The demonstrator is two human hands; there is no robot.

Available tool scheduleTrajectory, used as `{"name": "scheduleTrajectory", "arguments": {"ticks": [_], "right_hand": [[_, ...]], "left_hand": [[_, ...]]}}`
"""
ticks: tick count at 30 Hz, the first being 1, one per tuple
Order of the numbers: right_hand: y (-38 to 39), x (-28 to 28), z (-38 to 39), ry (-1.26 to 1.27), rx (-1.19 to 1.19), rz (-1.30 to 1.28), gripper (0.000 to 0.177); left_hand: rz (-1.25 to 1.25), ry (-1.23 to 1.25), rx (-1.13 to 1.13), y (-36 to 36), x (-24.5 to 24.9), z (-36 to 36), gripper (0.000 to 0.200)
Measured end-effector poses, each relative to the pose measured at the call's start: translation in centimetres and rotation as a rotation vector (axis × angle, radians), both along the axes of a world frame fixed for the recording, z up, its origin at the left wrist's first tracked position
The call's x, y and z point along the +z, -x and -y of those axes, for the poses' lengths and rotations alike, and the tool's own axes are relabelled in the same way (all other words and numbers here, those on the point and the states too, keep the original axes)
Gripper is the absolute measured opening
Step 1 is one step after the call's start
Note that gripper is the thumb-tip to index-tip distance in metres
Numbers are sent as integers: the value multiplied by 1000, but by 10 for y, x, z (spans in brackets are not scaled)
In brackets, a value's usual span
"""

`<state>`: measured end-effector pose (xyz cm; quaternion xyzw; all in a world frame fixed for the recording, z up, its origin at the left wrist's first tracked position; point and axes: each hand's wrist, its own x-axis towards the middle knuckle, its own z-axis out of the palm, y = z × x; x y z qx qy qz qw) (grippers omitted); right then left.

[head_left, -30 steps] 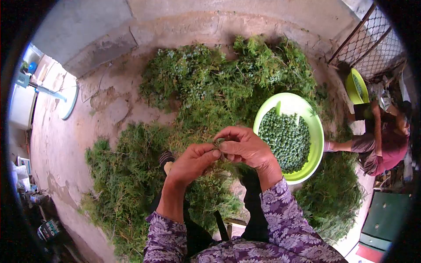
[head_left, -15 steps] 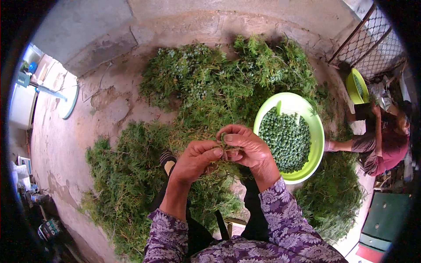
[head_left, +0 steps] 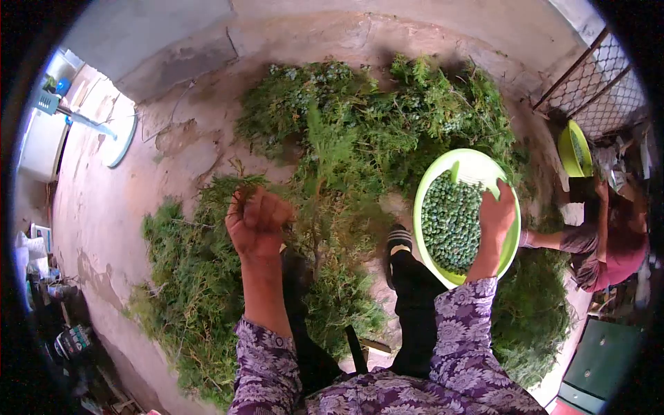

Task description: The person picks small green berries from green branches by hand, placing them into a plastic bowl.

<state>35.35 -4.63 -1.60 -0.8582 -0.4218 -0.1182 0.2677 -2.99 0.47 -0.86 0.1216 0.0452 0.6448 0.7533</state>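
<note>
Twigs are squeezed in the left hand; over a tub of berries, the right hand's grip cannot be told.

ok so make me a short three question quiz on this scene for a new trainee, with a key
1. Multiple choice: what lies in the large lime-green basin?
A) red tomatoes
B) green berry-like cones
C) clothes pegs

2. True or false: the person's left hand is over that basin.

3. Fill in the blank: the person's sleeves are purple with a pale ____ pattern.

Key:
1. B
2. False; the right hand is over it, and the left hand is well away from it.
3. Floral
</note>
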Motion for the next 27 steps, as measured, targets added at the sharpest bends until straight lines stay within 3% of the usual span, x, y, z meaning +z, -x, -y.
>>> {"name": "scheduleTrajectory", "arguments": {"ticks": [2, 5, 12, 14, 16, 17, 18, 20, 22, 24, 26, 27], "right_hand": [[-13, -4, 3, -36, -43, 72, 34], [-8, 9, 2, -50, -17, -198, 24], [20, 26, -6, -94, 15, -326, 21], [44, 26, -10, 22, 214, -741, 26], [86, 28, -12, 70, 565, -915, 36], [111, 41, -14, 308, 675, -924, 50], [135, 45, -12, 350, 774, -1103, 61], [166, 35, -8, 409, 995, -792, 69], [188, 11, 5, 371, 948, -842, 71], [192, 8, 5, 332, 897, -885, 72], [192, 17, 2, 571, 828, -876, 65], [191, 11, 0, 568, 828, -869, 65]], "left_hand": [[31, 20, 36, 2, 3, -1, 20], [83, -19, 25, 0, 10, -2, 20], [139, -10, 27, 2, 9, -5, 19], [135, 9, 32, 0, 9, -4, 18], [-74, 99, 100, -6, 10, -2, 19], [-76, 97, 98, -13, 12, -1, 19], [-98, 170, 114, -21, 16, 1, 20], [-120, 243, 130, -36, 16, 5, 21], [-277, 331, 112, -47, 14, 7, 25], [-255, 238, 83, -63, 20, 15, 24], [-614, 308, 124, -76, 27, 21, 19], [-634, 203, 64, -76, 27, 26, 16]]}}
